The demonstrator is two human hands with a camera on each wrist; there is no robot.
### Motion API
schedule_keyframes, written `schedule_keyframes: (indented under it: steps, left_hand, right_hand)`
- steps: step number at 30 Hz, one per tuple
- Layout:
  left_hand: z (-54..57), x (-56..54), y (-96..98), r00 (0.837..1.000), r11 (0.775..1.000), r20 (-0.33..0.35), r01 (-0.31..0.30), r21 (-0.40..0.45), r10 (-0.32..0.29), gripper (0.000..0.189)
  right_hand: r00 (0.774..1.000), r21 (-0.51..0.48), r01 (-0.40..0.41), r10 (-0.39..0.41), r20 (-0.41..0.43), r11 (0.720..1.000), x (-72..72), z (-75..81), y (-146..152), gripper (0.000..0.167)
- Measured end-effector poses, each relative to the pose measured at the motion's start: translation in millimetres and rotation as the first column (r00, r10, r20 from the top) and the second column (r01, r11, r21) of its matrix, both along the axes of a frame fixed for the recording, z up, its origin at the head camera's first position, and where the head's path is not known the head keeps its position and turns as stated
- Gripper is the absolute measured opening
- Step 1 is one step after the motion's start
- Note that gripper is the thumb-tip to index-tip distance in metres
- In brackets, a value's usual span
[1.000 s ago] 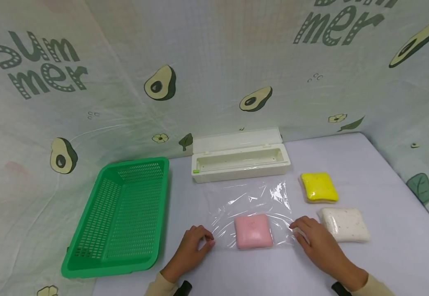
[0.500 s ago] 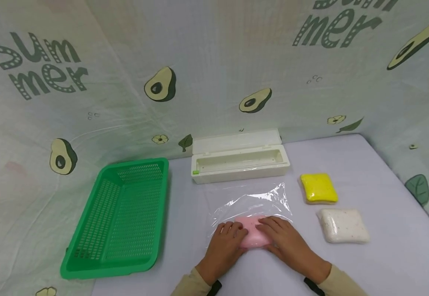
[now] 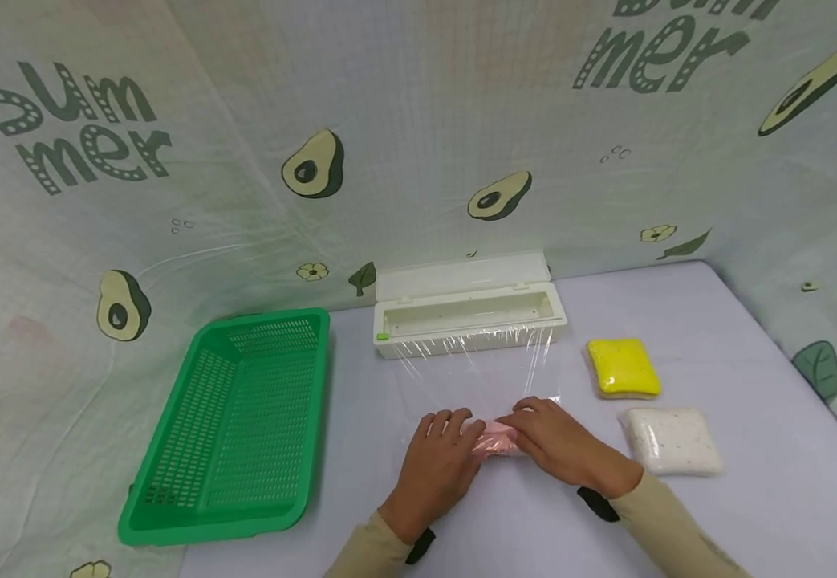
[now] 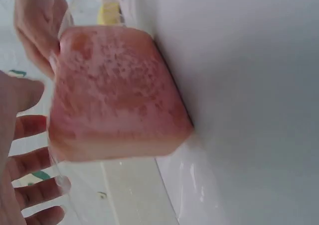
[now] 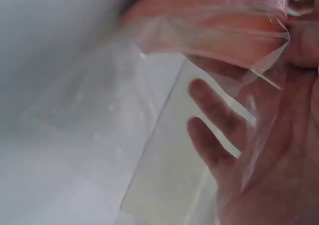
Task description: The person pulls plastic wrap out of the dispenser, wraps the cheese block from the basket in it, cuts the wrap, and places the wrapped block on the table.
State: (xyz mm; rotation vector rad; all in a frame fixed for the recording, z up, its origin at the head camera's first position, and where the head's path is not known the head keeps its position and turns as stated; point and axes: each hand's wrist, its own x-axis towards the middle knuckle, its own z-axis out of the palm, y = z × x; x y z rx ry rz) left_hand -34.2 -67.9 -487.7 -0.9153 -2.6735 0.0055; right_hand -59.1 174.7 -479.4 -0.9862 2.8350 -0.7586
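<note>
A pink square block (image 3: 497, 440) in clear film is tilted up off the table between my hands. Its speckled face fills much of the left wrist view. My left hand (image 3: 441, 457) has its fingers extended and touches the block's left side through the film. On the other side, my right hand (image 3: 558, 441) grips the block's right edge between thumb and fingers; the exact hold is partly hidden. Clear cling film (image 3: 476, 377) stretches from the block to the front of a white lidded box (image 3: 470, 321), whose lid stands up.
Left of the hands is a green slotted basket (image 3: 310, 449). At the right lie a film-wrapped yellow block (image 3: 623, 367) and a film-wrapped white block (image 3: 673, 440). A printed cloth wall (image 3: 404, 104) stands behind the table (image 3: 707, 345).
Both hands have come together from beside the film onto the pink block. The block has tipped up, and the film, formerly loose, now stretches toward the box.
</note>
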Motion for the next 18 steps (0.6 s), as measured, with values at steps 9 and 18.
schedule_keyframes:
  steps: [9, 18]
  left_hand:
    - [-8.0, -20.8, 5.8, 0.998, 1.000, -0.059, -0.011, 0.002, 0.011, 0.032]
    - [-11.3, -48.3, 10.0, 0.997, 0.998, -0.044, -0.060, 0.009, 0.061, 0.022]
  right_hand:
    - [0.997, 0.018, 0.078, -0.077, -0.023, 0.997, -26.9, 6.1, -13, 0.023]
    - [0.865, -0.081, 0.113, -0.138, -0.483, 0.990, -7.6, -12.3, -35, 0.037]
